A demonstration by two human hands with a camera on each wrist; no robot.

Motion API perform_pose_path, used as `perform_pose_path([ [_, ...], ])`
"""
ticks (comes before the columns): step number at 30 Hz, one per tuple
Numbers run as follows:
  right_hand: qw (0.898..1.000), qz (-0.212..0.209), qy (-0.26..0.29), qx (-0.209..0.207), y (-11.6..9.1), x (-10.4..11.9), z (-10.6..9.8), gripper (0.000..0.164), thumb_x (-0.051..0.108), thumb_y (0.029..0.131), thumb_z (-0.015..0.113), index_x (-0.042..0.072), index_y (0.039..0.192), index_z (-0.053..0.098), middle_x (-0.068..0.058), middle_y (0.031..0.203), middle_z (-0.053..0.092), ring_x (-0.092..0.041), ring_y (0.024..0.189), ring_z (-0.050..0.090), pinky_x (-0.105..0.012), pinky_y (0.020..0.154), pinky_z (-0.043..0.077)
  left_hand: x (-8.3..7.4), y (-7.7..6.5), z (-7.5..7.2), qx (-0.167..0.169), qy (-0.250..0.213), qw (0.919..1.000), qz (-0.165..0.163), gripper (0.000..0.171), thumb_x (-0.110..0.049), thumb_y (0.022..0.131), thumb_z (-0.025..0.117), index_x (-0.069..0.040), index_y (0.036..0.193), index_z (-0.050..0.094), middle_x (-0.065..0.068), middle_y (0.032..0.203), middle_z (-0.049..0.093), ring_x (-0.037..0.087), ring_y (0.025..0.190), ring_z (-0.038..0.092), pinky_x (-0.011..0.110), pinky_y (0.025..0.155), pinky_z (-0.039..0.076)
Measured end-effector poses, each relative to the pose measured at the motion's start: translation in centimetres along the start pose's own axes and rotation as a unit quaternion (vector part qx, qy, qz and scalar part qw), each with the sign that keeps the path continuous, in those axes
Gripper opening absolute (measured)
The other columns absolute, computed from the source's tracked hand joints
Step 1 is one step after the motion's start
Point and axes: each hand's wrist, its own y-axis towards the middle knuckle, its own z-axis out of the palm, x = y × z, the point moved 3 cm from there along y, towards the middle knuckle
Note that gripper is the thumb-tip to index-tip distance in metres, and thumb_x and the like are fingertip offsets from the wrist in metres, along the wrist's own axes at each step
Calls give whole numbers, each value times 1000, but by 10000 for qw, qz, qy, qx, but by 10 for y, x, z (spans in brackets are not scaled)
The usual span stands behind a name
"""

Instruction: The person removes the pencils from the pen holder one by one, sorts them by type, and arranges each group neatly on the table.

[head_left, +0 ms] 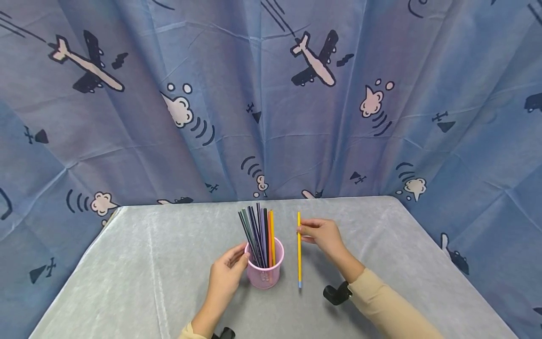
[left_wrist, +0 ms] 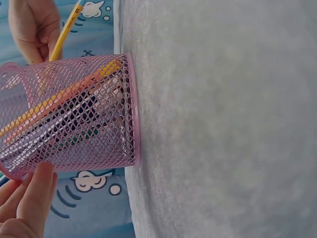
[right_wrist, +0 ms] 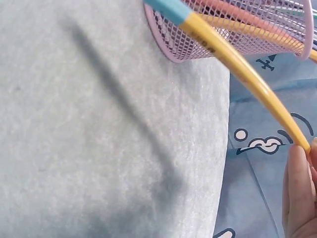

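A pink mesh pencil cup (head_left: 263, 278) stands upright on the table, holding several pencils (head_left: 262, 235) in dark, purple, orange and yellow. My left hand (head_left: 226, 275) holds the cup from its left side, thumb and fingers at the rim. In the left wrist view, fingertips (left_wrist: 43, 171) touch the mesh. Right of the cup, my right hand (head_left: 323, 238) pinches a yellow pencil (head_left: 299, 254) by its upper part. This pencil is upright, its light-blue end (right_wrist: 171, 10) downward and apart from the cup. Its shadow falls on the cloth in the right wrist view.
A pale grey cloth covers the table (head_left: 127, 263). Behind and around it hangs a blue curtain (head_left: 271, 141) printed with airplanes and clouds. A black device (head_left: 337, 294) sits at the right wrist, and another (head_left: 226, 333) shows near the left wrist.
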Motion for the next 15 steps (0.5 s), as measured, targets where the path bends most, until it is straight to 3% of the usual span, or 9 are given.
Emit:
perform_pose_path([
  [15, 9994, 256, 238, 77, 10, -13, 6, 32, 1, 89, 71, -14, 117, 66, -21, 104, 74, -9, 78, 71, -28, 75, 64, -1, -1, -1, 11, 1, 10000, -46, 37, -10, 95, 65, 9, 127, 61, 27, 125, 66, 36, 118, 65, 23, 91, 59],
])
